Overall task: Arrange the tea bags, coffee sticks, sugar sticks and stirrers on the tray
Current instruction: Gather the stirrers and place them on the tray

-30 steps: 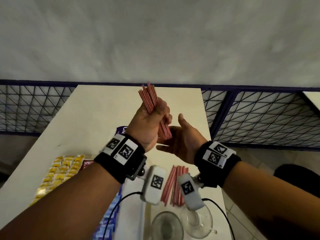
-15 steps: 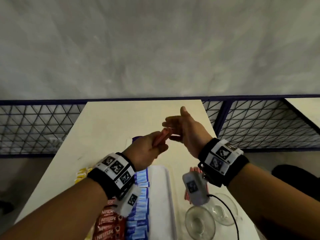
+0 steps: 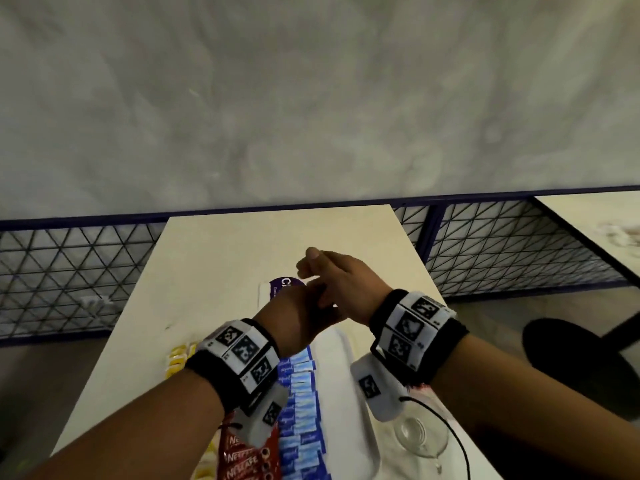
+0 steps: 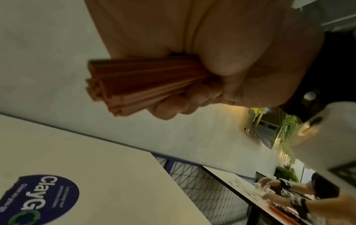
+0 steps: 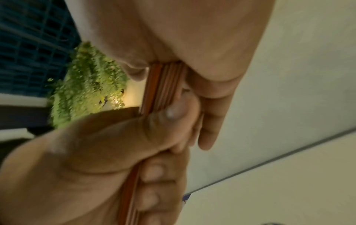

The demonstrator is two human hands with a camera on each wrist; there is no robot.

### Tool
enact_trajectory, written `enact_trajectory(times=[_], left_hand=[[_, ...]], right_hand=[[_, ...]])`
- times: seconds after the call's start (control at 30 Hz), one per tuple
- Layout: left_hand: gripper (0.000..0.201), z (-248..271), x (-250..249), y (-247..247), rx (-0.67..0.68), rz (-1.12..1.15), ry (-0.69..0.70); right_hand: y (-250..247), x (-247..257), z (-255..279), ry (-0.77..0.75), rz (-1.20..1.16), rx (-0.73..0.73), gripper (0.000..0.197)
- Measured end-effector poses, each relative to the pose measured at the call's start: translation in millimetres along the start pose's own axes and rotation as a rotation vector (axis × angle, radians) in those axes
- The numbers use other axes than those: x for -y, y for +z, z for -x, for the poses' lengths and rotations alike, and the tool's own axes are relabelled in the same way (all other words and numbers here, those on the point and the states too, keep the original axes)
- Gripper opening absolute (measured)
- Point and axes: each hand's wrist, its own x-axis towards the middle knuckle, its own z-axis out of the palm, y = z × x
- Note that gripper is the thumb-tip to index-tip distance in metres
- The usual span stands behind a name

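— Right now, what has the person got hold of?

— A bundle of red stirrers [image 4: 146,85]. The left hand [image 3: 304,320] is curled round it in a fist, and the right hand [image 3: 343,289] closes against the same bundle from the other side, thumb up — both held above the table [image 3: 214,271], just beyond the far end of the white tray [image 3: 349,375].

— And the step in hand?

— Squaring the bundle, it seems, before laying it down. The ends in the left wrist view sit slightly uneven, so the person would do well to loosen the fist a little and tap or press the ends flush, rather than squeeze harder.

— Where should they go?

— Blue sachets [image 3: 301,403] and red coffee sticks [image 3: 246,459] already lie in rows at the tray's left; the bare white strip on the right looks like the natural spot. Lowering the bundle flat, parallel to those rows, should keep it from rolling toward the glass [image 3: 420,438] — a slow release would help
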Motion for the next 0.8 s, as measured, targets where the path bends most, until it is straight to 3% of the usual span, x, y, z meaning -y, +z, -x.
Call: enact_trajectory(times=[0.03,0.07,0.13,0.23,0.37,0.5,0.6,0.73,0.8], left_hand=[[0.012,1,4,-7,-0.038,0.193,-0.108],[0.015,1,9,-11,-0.093,0.341,-0.188],[0.025,-4,8,-18,-0.216,0.619,-0.18],[0.025,-20,-10,-23,-0.335,0.939,-0.043],[0.036,-39,-15,-3,-0.335,0.992,-0.049],[0.035,-49,-19,7,-0.365,0.989,-0.094],[0.031,-50,-21,10,-0.338,0.847,-0.141],[0.02,-41,-17,9,-0.228,0.675,-0.315],[0.017,-37,-17,10,-0.117,0.566,-0.403]], right_hand=[[-2,-7,-1,0.039,-0.163,-0.034,0.037],[-5,-15,-3,0.094,-0.322,-0.063,0.036],[-11,-30,-6,0.244,-0.619,-0.066,0.045],[-14,-36,-7,0.429,-0.956,0.064,0.068],[-22,-27,-8,0.397,-1.169,0.193,0.074],[-33,-31,-13,0.388,-1.152,0.221,0.07],[-39,-40,-14,0.375,-1.052,0.278,0.068],[-57,-44,-22,0.104,-0.707,0.266,0.077],[-57,-37,-24,-0.006,-0.576,0.307,0.065]])
